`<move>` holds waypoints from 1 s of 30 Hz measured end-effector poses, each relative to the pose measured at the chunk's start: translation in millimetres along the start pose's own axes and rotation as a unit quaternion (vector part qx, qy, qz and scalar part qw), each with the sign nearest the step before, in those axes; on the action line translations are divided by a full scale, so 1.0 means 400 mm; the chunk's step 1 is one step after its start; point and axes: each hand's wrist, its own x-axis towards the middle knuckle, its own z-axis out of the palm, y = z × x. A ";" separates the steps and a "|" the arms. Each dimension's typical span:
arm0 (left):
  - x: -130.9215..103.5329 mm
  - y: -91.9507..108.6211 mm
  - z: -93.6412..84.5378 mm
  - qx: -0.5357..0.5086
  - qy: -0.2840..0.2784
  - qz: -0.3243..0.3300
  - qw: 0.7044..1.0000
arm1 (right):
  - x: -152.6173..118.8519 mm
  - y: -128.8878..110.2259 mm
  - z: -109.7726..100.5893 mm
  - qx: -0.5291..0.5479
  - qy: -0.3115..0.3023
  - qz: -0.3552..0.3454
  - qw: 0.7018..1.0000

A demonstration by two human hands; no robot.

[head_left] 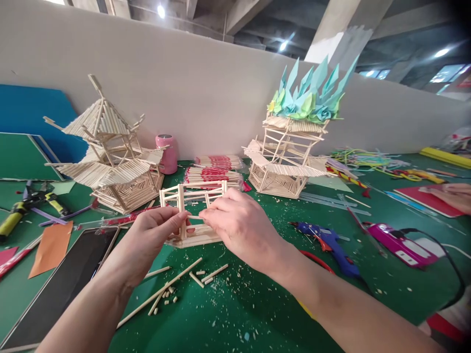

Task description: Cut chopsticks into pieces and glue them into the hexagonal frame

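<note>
A small open frame of pale wooden sticks [202, 236] stands on the green table in front of me. My left hand [156, 229] is closed on its near left upright, thumb and fingers pinched around the post. With fingertips pressed together, my right hand [235, 223] pinches a short wooden stick [194, 217] that lies level across the frame's front, its left end at the post. The right fingers hide that stick's other end and part of the frame. Loose sticks and cut pieces [162, 294] lie on the table just below the frame.
Stick pavilions stand behind, left [106, 162] and right [287, 157], the right one topped with paper leaves. A blue glue gun [331, 245], a purple power strip [401, 245], a dark tablet [66, 284] and pliers [33, 206] lie around. Another person's hand [454, 197] is far right.
</note>
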 end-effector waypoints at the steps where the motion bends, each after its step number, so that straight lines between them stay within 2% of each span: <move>1: 0.001 -0.001 -0.001 -0.007 -0.001 0.001 1.000 | 0.000 0.003 0.001 0.004 0.001 -0.002 1.000; 19: 0.000 0.012 0.007 -0.023 -0.003 -0.011 1.000 | 0.007 0.011 -0.006 0.025 -0.033 0.004 0.999; 30: -0.001 0.012 0.009 -0.024 0.004 -0.013 1.000 | 0.002 0.011 -0.004 0.033 -0.025 0.010 0.999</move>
